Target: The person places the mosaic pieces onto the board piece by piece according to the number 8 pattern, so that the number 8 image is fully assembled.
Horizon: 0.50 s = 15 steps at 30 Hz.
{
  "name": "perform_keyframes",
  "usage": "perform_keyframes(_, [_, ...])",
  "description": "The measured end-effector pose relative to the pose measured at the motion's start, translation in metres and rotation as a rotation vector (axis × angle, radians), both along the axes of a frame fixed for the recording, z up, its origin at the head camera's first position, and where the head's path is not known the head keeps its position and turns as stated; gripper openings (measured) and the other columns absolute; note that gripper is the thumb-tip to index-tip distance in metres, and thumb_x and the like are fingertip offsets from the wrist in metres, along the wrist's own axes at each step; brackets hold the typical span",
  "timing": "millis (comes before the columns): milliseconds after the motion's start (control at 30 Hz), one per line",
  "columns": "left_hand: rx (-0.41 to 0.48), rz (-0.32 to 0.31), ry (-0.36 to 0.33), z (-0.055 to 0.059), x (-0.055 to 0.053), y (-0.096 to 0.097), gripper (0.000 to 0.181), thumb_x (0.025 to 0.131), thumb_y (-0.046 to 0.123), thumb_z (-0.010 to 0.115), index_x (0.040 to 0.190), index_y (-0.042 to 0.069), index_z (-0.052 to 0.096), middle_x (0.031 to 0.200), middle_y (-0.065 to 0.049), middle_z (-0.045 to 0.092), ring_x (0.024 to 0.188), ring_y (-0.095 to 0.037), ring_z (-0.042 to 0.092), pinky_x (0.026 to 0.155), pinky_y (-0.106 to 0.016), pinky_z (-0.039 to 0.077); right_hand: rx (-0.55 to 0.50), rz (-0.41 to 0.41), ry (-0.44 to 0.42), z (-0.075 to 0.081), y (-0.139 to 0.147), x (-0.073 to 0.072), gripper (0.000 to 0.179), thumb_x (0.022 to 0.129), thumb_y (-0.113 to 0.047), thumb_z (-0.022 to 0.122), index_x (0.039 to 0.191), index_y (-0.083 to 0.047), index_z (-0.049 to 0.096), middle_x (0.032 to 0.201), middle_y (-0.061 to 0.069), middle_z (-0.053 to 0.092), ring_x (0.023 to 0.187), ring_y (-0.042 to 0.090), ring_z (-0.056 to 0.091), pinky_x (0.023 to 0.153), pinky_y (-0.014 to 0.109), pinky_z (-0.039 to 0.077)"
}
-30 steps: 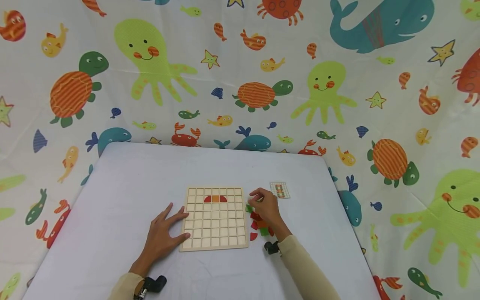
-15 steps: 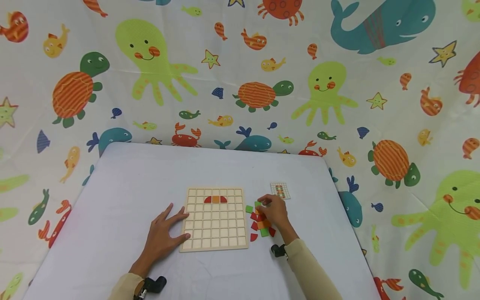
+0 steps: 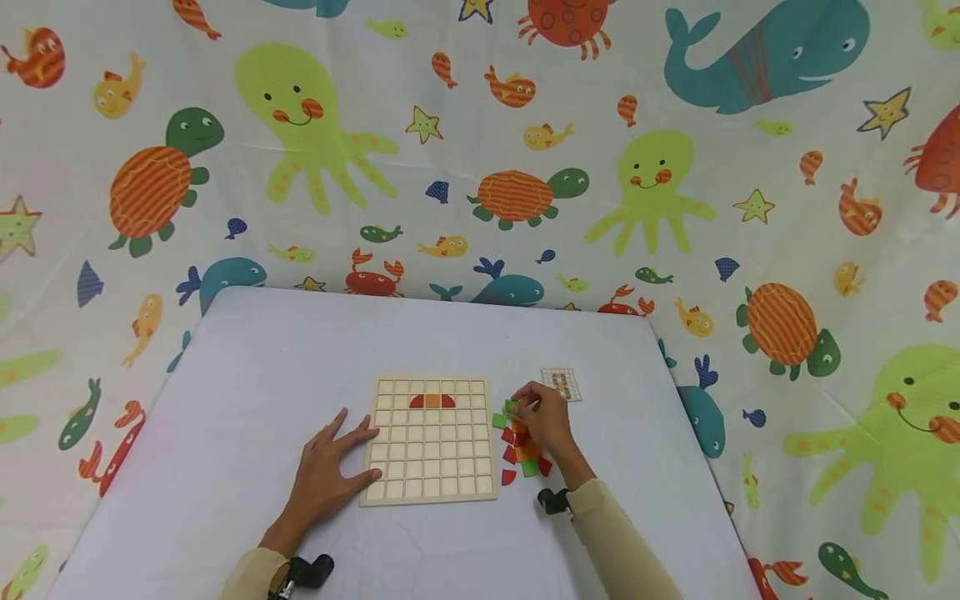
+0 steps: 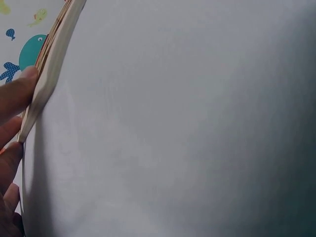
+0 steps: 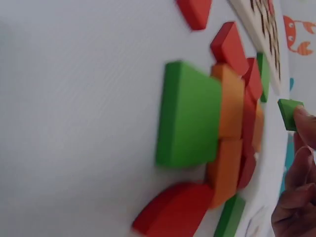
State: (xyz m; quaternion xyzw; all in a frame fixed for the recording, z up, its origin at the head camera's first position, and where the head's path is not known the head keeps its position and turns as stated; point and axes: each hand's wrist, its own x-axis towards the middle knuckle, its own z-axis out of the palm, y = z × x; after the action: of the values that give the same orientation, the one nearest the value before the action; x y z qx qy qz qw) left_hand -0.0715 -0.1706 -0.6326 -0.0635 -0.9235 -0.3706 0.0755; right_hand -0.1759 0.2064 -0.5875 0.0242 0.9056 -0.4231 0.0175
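Observation:
A square wooden grid board (image 3: 427, 456) lies on the white table. One orange square tile (image 3: 432, 401) sits in its upper part between two red curved tiles (image 3: 417, 402). My left hand (image 3: 324, 471) rests at the board's left edge, thumb and fingers spread and touching the frame. Above the pile of loose tiles, right of the board, my right hand (image 3: 546, 415) pinches a green tile (image 5: 288, 113) between thumb and finger. Below it lie red, orange and green tiles, among them a large-looking green square (image 5: 192, 116) and a red curved tile (image 5: 173, 210) in the right wrist view.
A small pattern card (image 3: 562, 384) with a printed grid lies behind the right hand. Another green tile (image 3: 498, 421) lies close to the board's right edge. A sea-animal cloth (image 3: 480, 150) hangs behind the table (image 3: 300, 350).
My right hand moved right over the pile, then slightly back left and up, with a green tile now in its fingertips. The left hand stays at the board's edge.

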Motion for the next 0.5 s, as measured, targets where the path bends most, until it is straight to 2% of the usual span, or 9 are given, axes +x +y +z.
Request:
perform_keyframes(167, [0.005,-0.004,0.004,0.000,0.001,0.000,0.067,0.075,0.038,0.093,0.135,0.019,0.073,0.154,-0.011,0.061,0.155,-0.048,0.036,0.115,-0.073,0.027,-0.065,0.064,0.052,0.007,-0.015,0.000,0.012,0.093,-0.012,0.083,0.097,-0.021,0.076,0.087,0.000,0.069,0.076,0.019,0.057,0.066,0.027,0.050])
perform_keyframes(333, [0.012,-0.011,0.017,0.000,0.001,0.000,0.067,0.075,0.036,0.093,0.136,0.019,0.073,0.154,-0.011,0.062,0.154,-0.049,0.037,0.115,-0.073,0.027,-0.067,0.142,0.093,0.011,-0.033,0.001,0.009,0.093,-0.014,0.083,0.098,-0.019,0.077,0.087,0.002,0.070,0.068,0.014,0.055,0.064,0.026,0.049])
perform_keyframes(500, [0.012,-0.010,0.032,0.000,0.002,0.000,0.066,0.074,0.036,0.094,0.135,0.019,0.073,0.153,-0.011,0.062,0.154,-0.049,0.038,0.114,-0.073,0.028,-0.111,0.193,0.083,0.012,-0.052,0.003,0.009,0.093,-0.015,0.082,0.100,-0.018,0.077,0.089,0.004,0.071,0.069,0.012,0.054,0.063,0.024,0.048])
